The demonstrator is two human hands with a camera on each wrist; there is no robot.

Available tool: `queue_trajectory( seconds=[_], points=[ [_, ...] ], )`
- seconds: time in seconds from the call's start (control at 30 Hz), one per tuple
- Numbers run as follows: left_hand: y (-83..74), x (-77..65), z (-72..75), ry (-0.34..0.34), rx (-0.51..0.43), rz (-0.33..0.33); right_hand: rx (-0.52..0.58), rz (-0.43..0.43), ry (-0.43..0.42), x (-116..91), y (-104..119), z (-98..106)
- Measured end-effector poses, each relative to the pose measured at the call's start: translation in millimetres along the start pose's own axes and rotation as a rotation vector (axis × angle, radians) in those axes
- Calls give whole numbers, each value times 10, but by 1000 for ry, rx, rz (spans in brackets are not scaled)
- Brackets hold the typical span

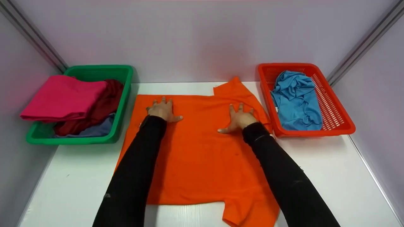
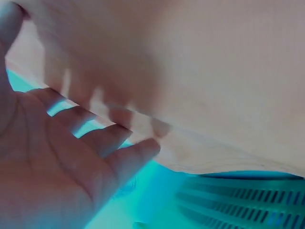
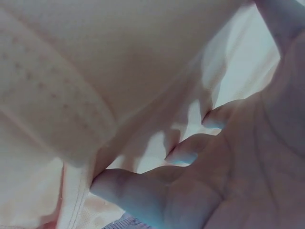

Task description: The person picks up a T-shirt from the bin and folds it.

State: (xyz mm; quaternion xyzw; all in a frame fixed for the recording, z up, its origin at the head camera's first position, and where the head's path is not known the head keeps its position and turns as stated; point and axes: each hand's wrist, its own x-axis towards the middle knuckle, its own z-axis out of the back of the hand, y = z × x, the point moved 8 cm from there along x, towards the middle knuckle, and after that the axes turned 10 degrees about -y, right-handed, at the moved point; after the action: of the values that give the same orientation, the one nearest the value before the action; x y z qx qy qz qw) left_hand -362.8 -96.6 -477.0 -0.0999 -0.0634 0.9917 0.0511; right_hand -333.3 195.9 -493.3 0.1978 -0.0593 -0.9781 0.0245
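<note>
Head view: orange shirt [image 1: 195,151] flat, long axis toward the far wall, both hands [image 1: 162,110] [image 1: 239,119] spread flat on it, apart.

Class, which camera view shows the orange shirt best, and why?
The head view: the whole orange shirt lies spread on the table under both flat hands. The wrist views show only close, washed-out cloth beside each hand's fingers.

Bare white table [image 1: 315,164] lies open in front of both baskets. The green basket [image 1: 121,104] of folded clothes bounds the left side, the red basket [image 1: 268,104] the right, both touching the orange shirt [image 1: 195,151]. Booth walls [image 1: 195,37] close the back and sides.
</note>
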Motion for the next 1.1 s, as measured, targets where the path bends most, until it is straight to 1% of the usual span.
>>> queue_trajectory(
  seconds=[0.07,0.13,0.2,0.3,0.4,0.5,0.6,0.67,0.77,0.83,0.9,0.97,1.03,1.1],
  points=[
    [-43,-62,3,-25,12,-11,-8,-1,-7,5,17,6],
    [-82,-146,-8,-20,-7,-22,-13,-8,-12,7,37,7],
    [-95,-245,-42,17,-48,-25,-15,-13,-10,16,68,-1],
    [-68,-391,-126,103,-88,-29,-27,-18,0,43,81,-22],
    [-10,-466,-205,155,-97,-52,-50,-3,2,62,55,-31],
    [49,-462,-238,142,-93,-85,-56,25,-7,53,10,-13],
    [91,-430,-241,116,-94,-96,-41,54,-15,35,-39,13],
    [104,-411,-235,100,-101,-94,-31,75,-36,36,-66,25],
    [119,-408,-218,63,-94,-98,-16,109,-97,33,-88,35],
    [129,-434,-218,36,-69,-126,-4,124,-143,13,-88,25],
    [139,-511,-222,11,-45,-173,2,138,-184,-62,-82,0],
    [155,-636,-241,4,-28,-219,-4,152,-210,-203,-60,-45],
    [176,-794,-281,31,-37,-245,-2,162,-186,-393,-32,-127],
    [200,-946,-329,68,-55,-249,-5,183,-138,-578,6,-222]
  ],
)
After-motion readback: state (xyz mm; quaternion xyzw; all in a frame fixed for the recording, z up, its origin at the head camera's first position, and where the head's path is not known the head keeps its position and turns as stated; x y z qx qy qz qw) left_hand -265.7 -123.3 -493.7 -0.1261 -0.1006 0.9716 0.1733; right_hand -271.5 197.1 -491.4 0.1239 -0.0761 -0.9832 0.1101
